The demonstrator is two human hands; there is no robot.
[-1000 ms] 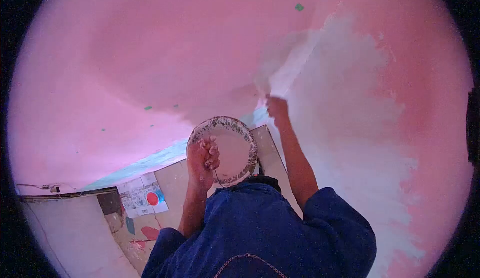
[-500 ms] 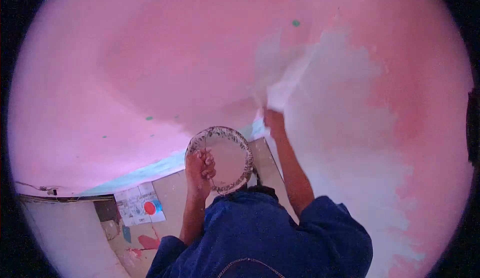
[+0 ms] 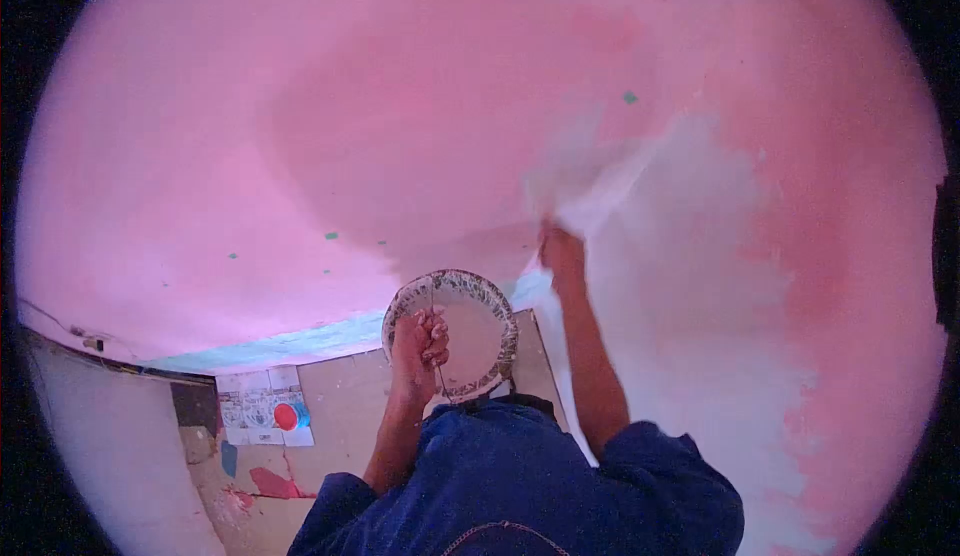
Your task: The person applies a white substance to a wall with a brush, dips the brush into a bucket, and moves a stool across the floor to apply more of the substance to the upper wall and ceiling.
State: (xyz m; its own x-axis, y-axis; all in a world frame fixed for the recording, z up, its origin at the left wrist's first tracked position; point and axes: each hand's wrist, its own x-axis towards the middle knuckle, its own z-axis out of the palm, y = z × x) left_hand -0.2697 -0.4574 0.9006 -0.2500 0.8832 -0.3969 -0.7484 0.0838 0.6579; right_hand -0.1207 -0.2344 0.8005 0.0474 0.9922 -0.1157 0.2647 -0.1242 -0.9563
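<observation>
From where I stand, the left hand (image 3: 422,341) is clenched round the thin handle (image 3: 441,382) of the bucket (image 3: 506,318), its forearm rising along the bucket's left side. The right arm stretches past the bucket, and the right hand (image 3: 562,256) is raised ahead and to the right of it, fingers seemingly folded, near the seam of two wall faces; blur keeps me from telling what it grips.

Beyond the bucket spreads a pink wall (image 3: 340,126) with small green marks (image 3: 630,98); to the bucket's right, a broad whitish patch (image 3: 680,276) ends raggedly against pink. A pale blue strip (image 3: 300,341) runs leftward from behind the bucket, above the floor (image 3: 345,386).

Well left of the bucket, a red-and-blue container (image 3: 290,416) sits on a printed sheet (image 3: 262,384). The bucket and navy shirt (image 3: 540,486) hide the floor beneath.
</observation>
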